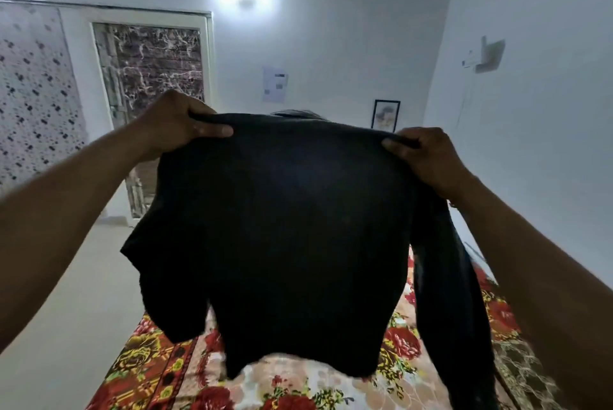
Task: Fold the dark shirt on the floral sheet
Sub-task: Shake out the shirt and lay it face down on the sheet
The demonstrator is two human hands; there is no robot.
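Observation:
The dark shirt [298, 230] hangs spread out in the air in front of me, its back toward the camera. My left hand [180, 124] is shut on its left shoulder and my right hand [428, 157] is shut on its right shoulder, both at about the same height. One short sleeve droops at the lower left, the other hangs down long at the right. Below the hem lies the floral sheet [298, 386], red and yellow flowers on a pale ground. The shirt hides most of the sheet's middle.
A pale floor [66, 310] lies to the left of the sheet. White walls surround the room, with a patterned door [149, 84] at the back left, a framed picture [385, 115] at the back and a wall fixture [484, 55] on the right.

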